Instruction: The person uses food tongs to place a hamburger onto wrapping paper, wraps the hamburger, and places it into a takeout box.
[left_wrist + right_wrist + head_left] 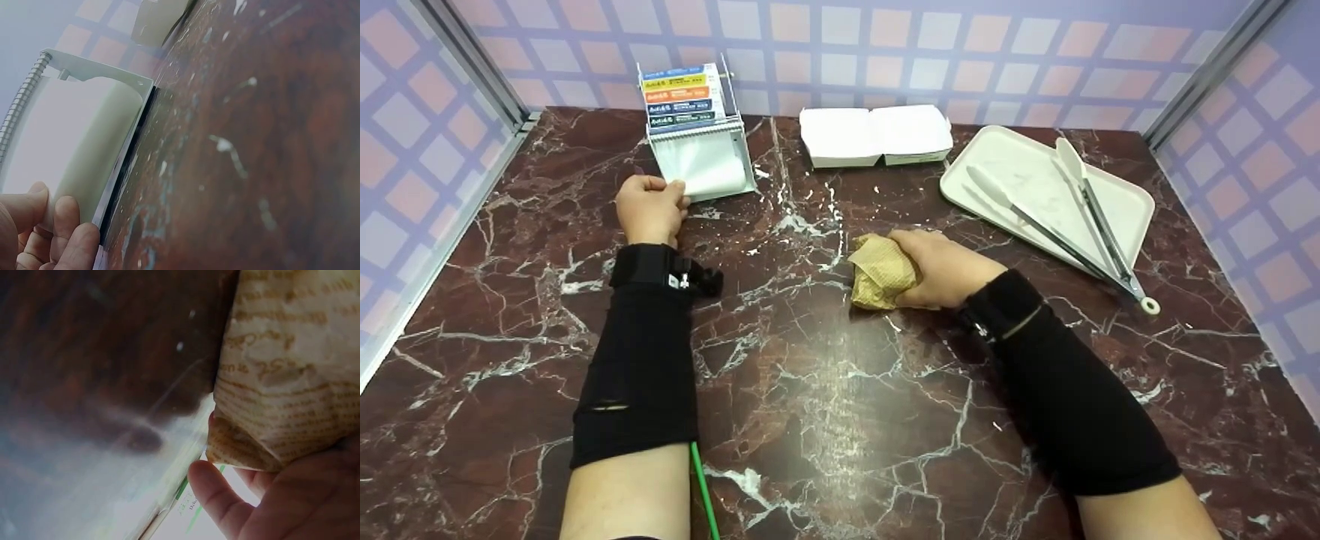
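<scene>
At the left, my left hand (651,210) pinches the loose edge of a white roll (705,169) in a dispenser (748,161). In the left wrist view, thumb and fingers hold the white sheet (53,135) near its lower end, below a coiled metal bar (22,107). Colourful printed strips (681,94) are stacked on top of the dispenser. My right hand (945,266) grips a crumpled bundle wrapped in printed brown paper (885,271), resting on the table at the centre. The wrapped contents are hidden. In the right wrist view, the thumb (216,495) lies beside the paper's folded corner.
A lidded white carton (877,135) lies opened out near the back wall. To the right, a cream tray (997,150) bears tongs (1091,217) whose handle end overhangs its front edge. White flecks dot the marbled table (780,420). Patterned walls stand at the back and sides.
</scene>
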Tool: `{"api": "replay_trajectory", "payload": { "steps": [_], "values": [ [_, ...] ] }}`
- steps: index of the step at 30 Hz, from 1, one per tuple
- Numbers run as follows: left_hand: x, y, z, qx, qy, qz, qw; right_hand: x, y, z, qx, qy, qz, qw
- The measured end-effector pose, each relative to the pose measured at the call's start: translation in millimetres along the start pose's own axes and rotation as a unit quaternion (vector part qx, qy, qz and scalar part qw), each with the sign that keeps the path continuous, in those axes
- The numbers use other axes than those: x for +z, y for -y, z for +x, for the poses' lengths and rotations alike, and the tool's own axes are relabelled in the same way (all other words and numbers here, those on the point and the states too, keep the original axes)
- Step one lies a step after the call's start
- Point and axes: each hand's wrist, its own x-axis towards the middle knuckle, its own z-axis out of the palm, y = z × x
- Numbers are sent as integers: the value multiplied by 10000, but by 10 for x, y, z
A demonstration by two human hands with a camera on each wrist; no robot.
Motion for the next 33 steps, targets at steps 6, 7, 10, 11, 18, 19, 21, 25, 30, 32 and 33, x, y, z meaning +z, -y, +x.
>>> {"api": "replay_trajectory", "payload": {
  "steps": [6,7,10,11,18,19,21,25,30,32,33],
  "values": [
    [-12,0,-8,-97,77,109,9999,-7,5,-3,40,24,-6,10000],
    [-15,-1,-10,-103,84,131,9998,-7,4,-2,55,29,1,10000],
    [-26,-9,-20,-123,111,173,9997,-9,2,-1,69,23,0,10000],
    [-30,-14,-27,-134,120,190,9997,-9,1,0,59,12,-11,10000],
    [-55,-26,-46,-208,197,397,9988,-8,-5,2,70,11,32,10000],
    [-59,-25,-49,-205,209,448,9986,-7,-3,0,75,6,44,10000],
    [-64,-23,-51,-209,221,530,9981,-6,-5,3,95,15,60,9999],
    [-67,-22,-40,-233,218,570,9979,-7,3,-1,104,26,59,9999],
    [-65,-15,-15,-242,225,601,9976,-13,14,-13,134,46,54,9999],
    [-69,-13,-7,-250,230,690,9970,-13,15,-13,137,44,55,9999],
    [-71,-12,-4,-254,238,732,9967,-13,15,-13,135,41,51,9999]
  ]
}}
